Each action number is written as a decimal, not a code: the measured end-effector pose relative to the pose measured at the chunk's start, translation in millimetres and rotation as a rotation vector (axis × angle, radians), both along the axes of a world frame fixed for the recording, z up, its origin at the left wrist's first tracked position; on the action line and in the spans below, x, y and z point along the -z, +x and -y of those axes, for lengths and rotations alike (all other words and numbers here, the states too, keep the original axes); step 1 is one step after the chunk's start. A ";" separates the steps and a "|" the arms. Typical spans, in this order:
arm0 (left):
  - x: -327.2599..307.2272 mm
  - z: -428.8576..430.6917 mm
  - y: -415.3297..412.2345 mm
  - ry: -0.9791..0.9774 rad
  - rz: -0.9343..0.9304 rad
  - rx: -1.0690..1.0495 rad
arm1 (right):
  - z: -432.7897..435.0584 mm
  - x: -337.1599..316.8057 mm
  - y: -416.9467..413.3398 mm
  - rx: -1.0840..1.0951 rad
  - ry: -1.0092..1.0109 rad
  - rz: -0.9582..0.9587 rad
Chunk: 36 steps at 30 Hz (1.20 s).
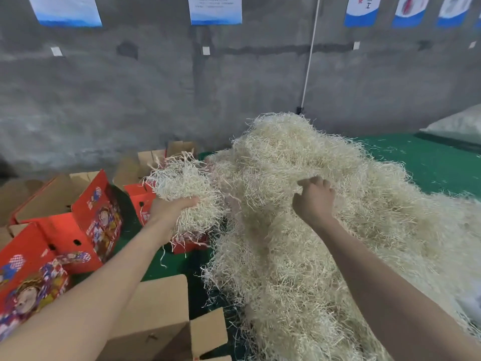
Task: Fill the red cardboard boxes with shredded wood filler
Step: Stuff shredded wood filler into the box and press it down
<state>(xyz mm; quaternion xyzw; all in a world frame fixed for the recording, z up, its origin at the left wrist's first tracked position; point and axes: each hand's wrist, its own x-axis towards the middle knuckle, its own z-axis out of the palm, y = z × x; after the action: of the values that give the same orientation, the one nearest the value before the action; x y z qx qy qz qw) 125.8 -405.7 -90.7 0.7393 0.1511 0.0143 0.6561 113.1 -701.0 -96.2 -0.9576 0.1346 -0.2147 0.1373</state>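
Shredded wood filler (325,217) lies in a big pale heap across the green mat (429,162), filling my view from about one o'clock down to five o'clock. My right hand (313,199) is dug into the heap near its middle, fingers curled and pressed together around a fistful of strands; the fingertips are buried, so I cannot tell how tightly they close. My left hand (173,208) is at about ten o'clock from it, palm up, fingers cupped under a loose clump of filler (182,186) that spills over both sides of the palm and hangs in threads below the wrist.

That clump is above an open red cardboard box (141,201), which stands just beside the heap's left edge; I can see only its red side and brown flaps (153,157) behind the clump. Two more red boxes sit at nine o'clock: one with its printed lid raised (101,217), one nearer me at eight o'clock (28,280). A plain brown carton (161,316) is at six o'clock, under my left forearm. Behind everything at twelve o'clock is a grey concrete wall (156,87) with blue-edged posters (214,9).
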 end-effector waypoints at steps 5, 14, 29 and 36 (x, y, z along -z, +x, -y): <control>-11.7 1.3 -18.7 -0.050 -0.029 0.252 | -71.0 -41.9 -22.2 -0.738 0.728 -0.211; -34.1 -59.8 -65.1 0.123 -0.009 0.610 | -138.4 -41.0 -52.1 -0.674 1.098 -0.590; 96.0 -216.6 -159.6 0.434 -0.364 0.493 | -279.2 59.2 -79.7 -0.705 0.605 -0.806; 111.2 -242.7 -167.4 0.841 -0.338 0.894 | -311.3 103.1 -85.8 -0.725 0.467 -0.813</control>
<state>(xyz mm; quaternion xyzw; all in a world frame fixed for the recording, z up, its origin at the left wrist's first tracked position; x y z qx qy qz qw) -41.6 -163.0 -201.8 0.9174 -0.0891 -0.3197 0.2195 27.2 -389.7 -199.4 -0.8922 -0.1159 0.2653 0.3467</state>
